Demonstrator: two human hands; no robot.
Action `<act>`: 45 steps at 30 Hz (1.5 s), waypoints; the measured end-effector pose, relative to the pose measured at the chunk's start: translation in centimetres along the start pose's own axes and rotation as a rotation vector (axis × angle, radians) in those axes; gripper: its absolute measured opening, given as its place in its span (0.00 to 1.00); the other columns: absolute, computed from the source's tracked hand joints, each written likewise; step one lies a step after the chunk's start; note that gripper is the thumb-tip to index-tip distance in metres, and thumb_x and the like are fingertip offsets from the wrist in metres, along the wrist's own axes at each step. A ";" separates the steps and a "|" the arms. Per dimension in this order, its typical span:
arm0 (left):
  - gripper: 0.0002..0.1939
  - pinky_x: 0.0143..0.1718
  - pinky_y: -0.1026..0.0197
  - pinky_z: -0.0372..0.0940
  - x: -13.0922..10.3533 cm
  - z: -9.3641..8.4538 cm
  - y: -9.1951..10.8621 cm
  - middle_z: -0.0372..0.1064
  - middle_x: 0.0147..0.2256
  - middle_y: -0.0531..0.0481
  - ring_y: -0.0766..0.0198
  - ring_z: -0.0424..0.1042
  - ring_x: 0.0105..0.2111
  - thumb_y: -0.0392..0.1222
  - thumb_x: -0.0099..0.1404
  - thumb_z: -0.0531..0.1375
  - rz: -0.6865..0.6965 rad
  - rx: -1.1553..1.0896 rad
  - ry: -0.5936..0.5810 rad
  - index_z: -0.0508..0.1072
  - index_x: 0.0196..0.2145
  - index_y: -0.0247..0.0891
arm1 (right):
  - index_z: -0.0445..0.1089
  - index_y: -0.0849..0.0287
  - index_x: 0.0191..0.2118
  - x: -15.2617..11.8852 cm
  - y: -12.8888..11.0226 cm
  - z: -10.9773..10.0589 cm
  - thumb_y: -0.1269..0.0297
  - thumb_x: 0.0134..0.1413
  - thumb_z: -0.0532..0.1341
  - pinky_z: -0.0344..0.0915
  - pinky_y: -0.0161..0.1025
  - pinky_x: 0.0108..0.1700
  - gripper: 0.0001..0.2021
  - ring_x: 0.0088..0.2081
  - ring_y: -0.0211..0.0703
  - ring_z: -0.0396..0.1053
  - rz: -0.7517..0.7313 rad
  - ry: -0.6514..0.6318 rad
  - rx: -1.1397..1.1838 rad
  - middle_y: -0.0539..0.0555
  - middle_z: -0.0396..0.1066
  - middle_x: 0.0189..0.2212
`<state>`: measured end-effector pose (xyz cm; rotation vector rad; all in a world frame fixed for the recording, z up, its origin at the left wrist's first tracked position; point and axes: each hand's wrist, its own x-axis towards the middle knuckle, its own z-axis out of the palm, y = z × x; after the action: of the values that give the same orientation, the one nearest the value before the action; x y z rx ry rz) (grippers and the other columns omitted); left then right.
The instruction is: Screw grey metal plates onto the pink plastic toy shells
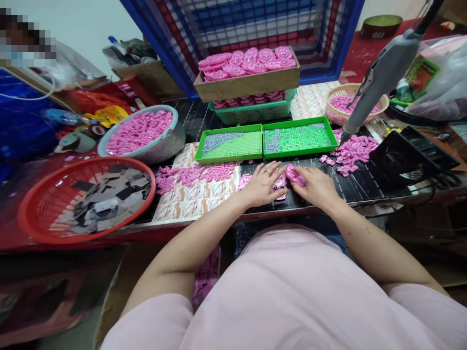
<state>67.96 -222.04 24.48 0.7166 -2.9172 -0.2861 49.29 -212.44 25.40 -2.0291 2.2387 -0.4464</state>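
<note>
Left hand: the left hand (pixel 260 188) is palm down at the centre of the frame, its grip opened out, with thumb and fingers apart beside the middle pink piece (pixel 280 183); whether it presses on the piece cannot be told.
Right hand: the right hand (pixel 316 187) comes in from the lower right, wrist low, its grip closed with thumb and fingers pinching a pink molded piece (pixel 296 177) just beside the middle one.
Forearms: both slant inward from the lower corners, bringing the hands close together near the front edge of the counter (pixel 352 188).
Left pink piece: another pink piece (pixel 244 182) lies partly hidden beside the left hand.
Cardboard box: the box (pixel 248 88), at upper centre, holds rows of pink pieces that look finished, above a green basket (pixel 251 115) with more.
Loose pink parts: plenty seem unused, filling the blue-grey basin (pixel 175 141) at left, strewn left of centre (pixel 219 171) and heaped (pixel 355 149) at right.
Green trays: the left tray (pixel 229 159) and right tray (pixel 302 152) carry tiny silvery parts, with part of the left tray's floor bare.
Stage: the pieces by the hands look partway through, though their detail is too small to judge surely.
Grey tool: it (pixel 383 70) slants down at upper right, its tip near the heap, in neither hand.
Red basket: at left, the basket (pixel 25 214) holds flat grey scraps (pixel 105 204).
</note>
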 end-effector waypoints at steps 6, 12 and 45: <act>0.38 0.64 0.44 0.47 2.3 1.2 3.3 0.53 0.65 0.36 0.48 0.51 0.65 0.61 0.66 0.54 -0.123 0.019 0.060 0.54 0.66 0.34 | 0.68 0.56 0.56 -0.6 5.2 -0.7 0.54 0.58 0.57 0.67 0.45 0.47 0.22 0.48 0.53 0.71 0.105 0.171 -0.013 0.58 0.73 0.49; 0.44 0.62 0.39 0.46 4.8 2.5 5.9 0.53 0.63 0.29 0.43 0.54 0.64 0.63 0.64 0.55 -0.170 0.092 0.013 0.49 0.68 0.35 | 0.69 0.59 0.54 -1.2 5.7 1.4 0.56 0.57 0.58 0.66 0.47 0.42 0.22 0.47 0.58 0.69 0.078 0.166 -0.065 0.60 0.73 0.47; 0.43 0.64 0.37 0.43 5.1 2.4 4.8 0.43 0.67 0.30 0.46 0.45 0.68 0.63 0.67 0.51 0.025 0.031 -0.116 0.43 0.69 0.36 | 0.68 0.66 0.55 -2.8 6.7 1.7 0.53 0.62 0.53 0.66 0.48 0.49 0.24 0.49 0.56 0.66 -0.011 0.272 -0.207 0.64 0.70 0.51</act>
<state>60.96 -219.91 23.55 0.6899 -3.0442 -0.2903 43.62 -209.38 21.63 -2.1977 2.5269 -0.5419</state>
